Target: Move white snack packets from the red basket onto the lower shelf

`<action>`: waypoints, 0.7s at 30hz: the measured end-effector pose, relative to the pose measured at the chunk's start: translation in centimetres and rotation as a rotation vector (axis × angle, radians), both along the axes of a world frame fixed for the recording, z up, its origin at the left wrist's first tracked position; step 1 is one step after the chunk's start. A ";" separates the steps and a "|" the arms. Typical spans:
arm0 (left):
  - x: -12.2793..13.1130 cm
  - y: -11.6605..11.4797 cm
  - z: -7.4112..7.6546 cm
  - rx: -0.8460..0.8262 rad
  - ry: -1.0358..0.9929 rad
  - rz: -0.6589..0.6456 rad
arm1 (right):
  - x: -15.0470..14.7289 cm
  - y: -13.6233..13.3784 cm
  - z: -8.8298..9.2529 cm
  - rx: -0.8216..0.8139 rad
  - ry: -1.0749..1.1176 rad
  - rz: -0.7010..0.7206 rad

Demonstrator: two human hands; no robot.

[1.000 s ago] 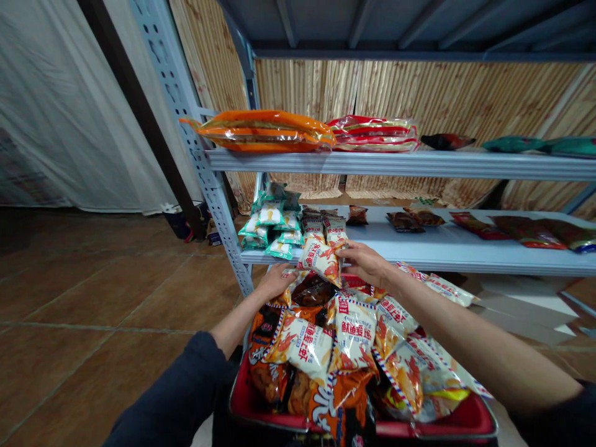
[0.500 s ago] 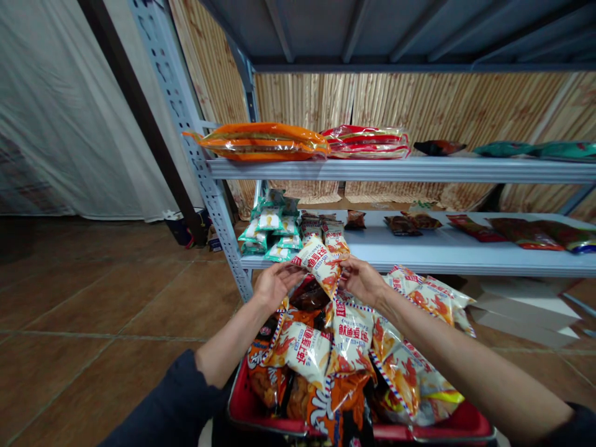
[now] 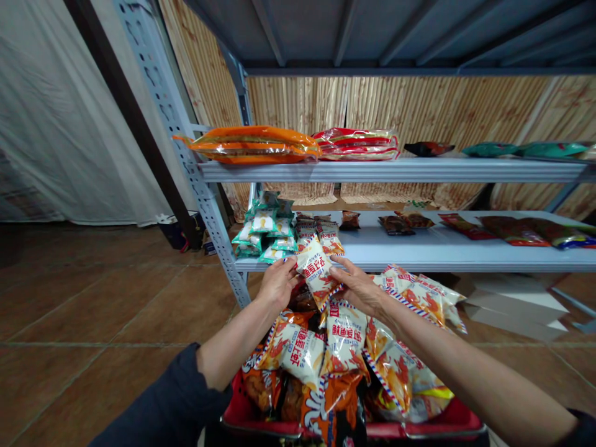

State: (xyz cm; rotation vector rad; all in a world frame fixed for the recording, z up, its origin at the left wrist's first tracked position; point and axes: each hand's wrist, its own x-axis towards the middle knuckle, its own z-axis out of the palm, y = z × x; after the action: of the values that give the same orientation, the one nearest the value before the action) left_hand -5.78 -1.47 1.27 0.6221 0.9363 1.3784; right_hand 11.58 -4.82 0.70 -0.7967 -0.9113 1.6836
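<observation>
Both my hands hold one white and orange snack packet just in front of the lower shelf's edge. My left hand pinches its left side and my right hand grips its right side. Below them a red basket is heaped with several similar snack packets. Behind the held packet, stacked matching packets and green and white packets lie on the lower shelf.
The grey metal rack has an upper shelf carrying flat orange packs, red packs and darker bags further right. More bags lie along the lower shelf's right part. A slanted perforated post stands left. Brown tiled floor spreads left.
My left hand rose from the basket's packets and took hold of the packet's left side. The packet, held before only by my right hand, tilted and now sits between both hands.
</observation>
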 end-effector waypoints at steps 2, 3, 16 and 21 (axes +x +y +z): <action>0.5 0.2 0.4 0.030 0.016 0.040 | 0.0 -0.1 0.1 -0.022 0.037 -0.019; 0.7 0.3 0.6 0.042 0.016 0.063 | 0.0 -0.1 0.0 -0.036 0.058 -0.038; 2.8 0.7 2.8 0.076 0.098 0.235 | 0.4 -1.6 -0.7 -0.122 -0.101 -0.146; 2.9 1.7 2.6 0.108 0.185 0.254 | 0.8 -2.5 -0.8 -0.129 -0.089 -0.071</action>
State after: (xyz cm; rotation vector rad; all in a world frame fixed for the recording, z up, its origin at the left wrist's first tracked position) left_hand -2.92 0.21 3.83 0.7412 1.1234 1.6257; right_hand 12.35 -7.32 -0.13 -0.9858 -0.8315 1.6685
